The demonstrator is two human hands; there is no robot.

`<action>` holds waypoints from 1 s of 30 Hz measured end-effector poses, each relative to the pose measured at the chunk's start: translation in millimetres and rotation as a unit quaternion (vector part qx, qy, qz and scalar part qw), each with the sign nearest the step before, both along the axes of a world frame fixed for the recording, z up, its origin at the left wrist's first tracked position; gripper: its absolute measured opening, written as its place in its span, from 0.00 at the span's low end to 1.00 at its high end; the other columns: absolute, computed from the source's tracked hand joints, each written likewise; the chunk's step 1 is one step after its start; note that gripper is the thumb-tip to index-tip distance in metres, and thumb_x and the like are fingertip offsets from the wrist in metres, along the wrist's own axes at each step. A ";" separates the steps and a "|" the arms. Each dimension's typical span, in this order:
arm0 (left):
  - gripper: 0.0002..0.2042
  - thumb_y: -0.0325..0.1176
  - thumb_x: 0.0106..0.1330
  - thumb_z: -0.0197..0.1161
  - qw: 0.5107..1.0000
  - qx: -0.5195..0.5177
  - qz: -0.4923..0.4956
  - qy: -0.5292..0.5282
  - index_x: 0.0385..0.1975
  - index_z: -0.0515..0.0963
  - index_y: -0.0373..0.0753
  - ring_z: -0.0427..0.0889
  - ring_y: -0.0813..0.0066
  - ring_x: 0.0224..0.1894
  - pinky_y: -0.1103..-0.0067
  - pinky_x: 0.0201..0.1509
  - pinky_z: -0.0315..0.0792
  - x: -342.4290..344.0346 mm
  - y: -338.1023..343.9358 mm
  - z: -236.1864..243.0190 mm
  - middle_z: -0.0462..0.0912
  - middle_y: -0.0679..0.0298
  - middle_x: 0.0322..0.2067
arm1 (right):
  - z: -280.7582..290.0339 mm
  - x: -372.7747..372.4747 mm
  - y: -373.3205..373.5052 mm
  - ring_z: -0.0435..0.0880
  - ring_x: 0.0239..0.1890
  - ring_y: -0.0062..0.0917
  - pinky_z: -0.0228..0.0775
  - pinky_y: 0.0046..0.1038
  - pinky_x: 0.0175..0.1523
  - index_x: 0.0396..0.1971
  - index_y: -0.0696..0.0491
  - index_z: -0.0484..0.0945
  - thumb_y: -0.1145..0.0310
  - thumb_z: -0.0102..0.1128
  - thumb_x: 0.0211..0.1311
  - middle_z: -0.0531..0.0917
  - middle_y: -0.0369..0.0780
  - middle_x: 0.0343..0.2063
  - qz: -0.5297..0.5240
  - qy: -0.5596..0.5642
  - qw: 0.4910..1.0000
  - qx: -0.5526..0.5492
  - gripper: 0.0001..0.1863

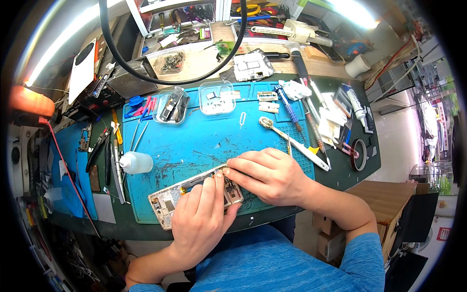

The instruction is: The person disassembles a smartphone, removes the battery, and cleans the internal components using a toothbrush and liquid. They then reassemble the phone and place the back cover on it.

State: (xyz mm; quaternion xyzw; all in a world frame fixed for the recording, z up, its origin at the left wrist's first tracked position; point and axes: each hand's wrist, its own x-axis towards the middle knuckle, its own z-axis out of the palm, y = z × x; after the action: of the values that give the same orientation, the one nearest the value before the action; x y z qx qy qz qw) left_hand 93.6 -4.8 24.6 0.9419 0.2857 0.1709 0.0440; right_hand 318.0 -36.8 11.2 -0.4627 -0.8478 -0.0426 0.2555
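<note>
An opened phone (pixel 165 207) with a pale frame and exposed inner parts lies tilted on the blue mat (pixel 194 141), near its front edge. My left hand (pixel 202 216) grips it from the front, fingers curled over its middle and right part, thumb along the lower edge. My right hand (pixel 262 177) is closed on the upper right corner, fingertips close beside my left fingertips; whatever small part lies under them is hidden. A white squeeze bottle (pixel 136 162) stands just behind the phone's left end. A white brush (pixel 292 141) lies to the right.
Two clear boxes of parts (pixel 216 97) sit at the back. Screwdrivers (pixel 289 109), a tape roll (pixel 358 155) and tubes crowd the right; pliers (pixel 97 151) and tweezers the left. A black cable loop (pixel 172 78) hangs overhead. Cardboard boxes (pixel 331 243) stand at the lower right.
</note>
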 end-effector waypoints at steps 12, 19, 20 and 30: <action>0.28 0.30 0.55 0.77 0.993 -0.048 0.022 -0.103 0.56 0.75 0.31 0.81 0.56 0.50 0.65 0.52 0.75 -8.0 -10.8 -9.2 0.82 0.51 0.55 | -7.3 3.1 0.1 0.88 0.45 0.28 0.80 0.29 0.44 0.44 0.55 0.85 0.72 0.67 0.50 0.88 0.39 0.47 -0.019 0.081 0.997 0.002 0.18; 0.23 0.24 0.53 0.77 0.988 -0.087 0.009 -0.127 0.47 0.74 0.35 0.81 0.56 0.52 0.65 0.54 0.71 -9.4 -14.9 -9.2 0.82 0.53 0.62 | -6.5 2.0 -1.1 0.87 0.44 0.27 0.78 0.29 0.44 0.47 0.53 0.85 0.72 0.67 0.50 0.86 0.36 0.44 -0.015 0.087 0.996 0.000 0.20; 0.23 0.24 0.52 0.77 0.989 -0.081 0.008 -0.119 0.48 0.74 0.36 0.81 0.57 0.52 0.65 0.54 0.71 -9.1 -14.7 -8.7 0.82 0.53 0.62 | -5.6 1.8 -0.8 0.86 0.45 0.26 0.78 0.29 0.44 0.47 0.53 0.85 0.72 0.67 0.50 0.86 0.36 0.44 -0.012 0.084 0.996 -0.004 0.20; 0.23 0.27 0.57 0.75 0.981 -0.109 0.026 -0.156 0.53 0.77 0.33 0.80 0.57 0.52 0.65 0.55 0.72 -15.0 -10.4 -13.7 0.82 0.53 0.57 | -2.1 2.9 -2.0 0.84 0.48 0.26 0.76 0.29 0.45 0.47 0.51 0.85 0.69 0.67 0.51 0.84 0.35 0.46 0.000 0.037 0.999 -0.016 0.20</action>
State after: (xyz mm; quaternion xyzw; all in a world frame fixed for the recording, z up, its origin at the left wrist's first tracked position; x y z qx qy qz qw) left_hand 78.5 -15.2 10.9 0.8857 0.3162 0.2847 0.1856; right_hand 320.9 -38.8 9.1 -0.4679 -0.8384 -0.0118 0.2794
